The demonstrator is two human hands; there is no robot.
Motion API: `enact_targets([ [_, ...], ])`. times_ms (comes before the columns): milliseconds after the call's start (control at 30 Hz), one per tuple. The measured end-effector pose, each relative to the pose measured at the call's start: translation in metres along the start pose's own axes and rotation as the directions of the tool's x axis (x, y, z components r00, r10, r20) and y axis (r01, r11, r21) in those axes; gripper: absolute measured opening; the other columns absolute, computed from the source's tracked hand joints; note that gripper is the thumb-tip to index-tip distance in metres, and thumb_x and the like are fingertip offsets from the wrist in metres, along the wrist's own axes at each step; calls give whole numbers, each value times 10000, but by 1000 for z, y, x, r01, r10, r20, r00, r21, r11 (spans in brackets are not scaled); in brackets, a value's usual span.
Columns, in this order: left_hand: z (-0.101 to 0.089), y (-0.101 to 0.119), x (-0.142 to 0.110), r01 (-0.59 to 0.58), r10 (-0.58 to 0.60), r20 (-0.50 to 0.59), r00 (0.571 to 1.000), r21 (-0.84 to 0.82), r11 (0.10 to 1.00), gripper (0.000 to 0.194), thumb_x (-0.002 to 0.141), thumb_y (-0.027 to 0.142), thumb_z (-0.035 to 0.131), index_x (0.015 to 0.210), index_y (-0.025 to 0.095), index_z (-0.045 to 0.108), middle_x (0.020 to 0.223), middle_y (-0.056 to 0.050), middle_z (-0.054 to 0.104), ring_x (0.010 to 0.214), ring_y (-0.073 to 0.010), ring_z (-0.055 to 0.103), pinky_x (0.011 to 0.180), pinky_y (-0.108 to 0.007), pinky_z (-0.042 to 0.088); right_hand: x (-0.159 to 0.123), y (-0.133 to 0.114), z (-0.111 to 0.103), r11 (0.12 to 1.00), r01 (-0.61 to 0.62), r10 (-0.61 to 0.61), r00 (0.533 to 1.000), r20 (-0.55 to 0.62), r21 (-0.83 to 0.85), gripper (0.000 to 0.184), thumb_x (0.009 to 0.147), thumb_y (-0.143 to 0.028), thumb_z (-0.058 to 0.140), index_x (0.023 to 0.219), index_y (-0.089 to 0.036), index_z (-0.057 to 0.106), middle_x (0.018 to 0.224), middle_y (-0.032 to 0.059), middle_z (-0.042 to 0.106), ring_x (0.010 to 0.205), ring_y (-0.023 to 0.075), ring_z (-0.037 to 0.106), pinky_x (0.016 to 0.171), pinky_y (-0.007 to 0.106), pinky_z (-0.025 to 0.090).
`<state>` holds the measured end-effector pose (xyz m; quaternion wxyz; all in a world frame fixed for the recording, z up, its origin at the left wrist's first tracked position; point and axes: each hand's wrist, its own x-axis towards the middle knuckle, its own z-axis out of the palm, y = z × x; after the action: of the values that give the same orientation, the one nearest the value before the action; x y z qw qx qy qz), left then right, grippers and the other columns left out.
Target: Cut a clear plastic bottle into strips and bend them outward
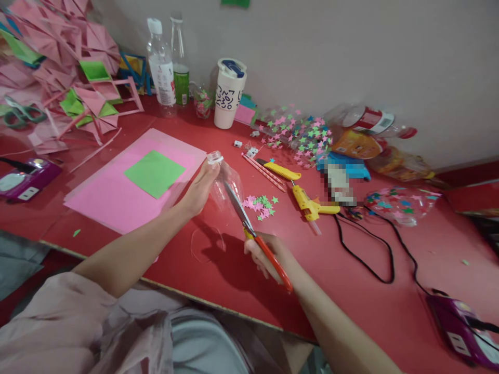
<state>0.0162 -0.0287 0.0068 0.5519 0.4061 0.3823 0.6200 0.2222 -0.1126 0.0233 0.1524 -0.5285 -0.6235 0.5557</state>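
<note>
My left hand (pixel 201 189) is closed around the neck end of a clear plastic bottle piece (pixel 230 182), which has a white ring at its mouth. In my right hand (pixel 265 254) is a pair of scissors (pixel 268 257) with red-orange handles. Their blades point up and to the left, against the clear plastic; whether they bite into it I cannot tell. Below the bottle piece a thin clear loop of plastic (pixel 208 244) lies on the red table (pixel 249 291). Small pink and green paper stars (pixel 260 206) are heaped just right of the bottle piece.
Pink sheets (pixel 101 192) with a green square (pixel 155 174) lie left. A yellow cutter (pixel 283 170), a glue gun (pixel 312 203) and its black cord lie right. Bottles (pixel 161 78) and a tumbler (pixel 230 93) stand against the wall. Purple power strips (pixel 460 332) sit at both sides.
</note>
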Motion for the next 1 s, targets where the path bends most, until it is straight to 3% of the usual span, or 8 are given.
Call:
enact_targets([
  [133, 1, -3, -4, -112, 112, 50, 993, 16, 994, 340, 917, 537, 515, 869, 216, 616, 977, -72, 661, 1090, -245, 608, 1028, -436, 431, -6, -8, -2, 1000, 16, -16, 1000, 21, 27, 529, 842, -731, 485, 703, -222, 458, 460, -99, 395, 347, 76, 393, 415, 230, 346],
  [367, 4, -5, -5, -91, 91, 10, 996, 13, 996, 332, 919, 524, 507, 884, 214, 620, 1024, -89, 658, 1141, -260, 593, 1037, -444, 425, -5, -7, -1, 997, -36, 35, 999, 26, 63, 502, 848, -696, 501, 718, -212, 498, 454, -107, 384, 332, 68, 383, 404, 217, 363],
  [733, -3, -9, -4, -23, 26, -34, 999, 92, 995, 347, 932, 497, 489, 1132, 247, 623, 1253, -99, 633, 1365, -272, 471, 1124, -449, 374, -10, -17, 3, 996, -74, 76, 997, -32, 52, 510, 831, -695, 544, 659, -233, 415, 429, -98, 370, 308, 66, 365, 338, 196, 273],
  [1000, -2, -9, -5, -132, 126, 65, 990, 88, 987, 276, 943, 457, 500, 993, 229, 647, 1062, -50, 663, 1143, -230, 595, 1091, -420, 407, -6, -11, 2, 998, -28, 28, 1000, -9, 60, 505, 836, -694, 515, 675, -220, 453, 465, -98, 379, 338, 65, 383, 393, 212, 330],
])
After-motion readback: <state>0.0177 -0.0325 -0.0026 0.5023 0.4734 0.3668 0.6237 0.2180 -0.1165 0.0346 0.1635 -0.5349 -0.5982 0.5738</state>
